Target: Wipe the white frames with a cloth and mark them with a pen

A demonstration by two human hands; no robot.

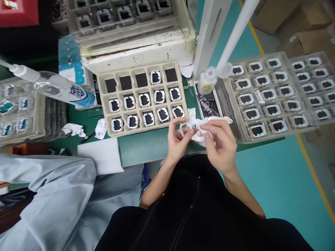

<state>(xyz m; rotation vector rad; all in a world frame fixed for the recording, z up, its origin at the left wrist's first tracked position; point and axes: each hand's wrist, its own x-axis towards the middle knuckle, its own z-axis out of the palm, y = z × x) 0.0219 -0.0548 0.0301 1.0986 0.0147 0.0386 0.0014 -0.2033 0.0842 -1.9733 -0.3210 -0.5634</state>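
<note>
Left hand [176,143] curled nearly closed on a small pale frame [181,130], right hand [223,144] pinching a crumpled white cloth [199,137] against or just beside it, both above the green bench [143,147] edge, near the beige tray's [146,130] right-hand corner.

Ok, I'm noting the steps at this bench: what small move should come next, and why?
Probably a light wipe of the pale piece with the white cloth. The left hand holds the piece up, and the right hand pinches the bunched cloth close beside it; whether they already touch is hard to tell.
</note>
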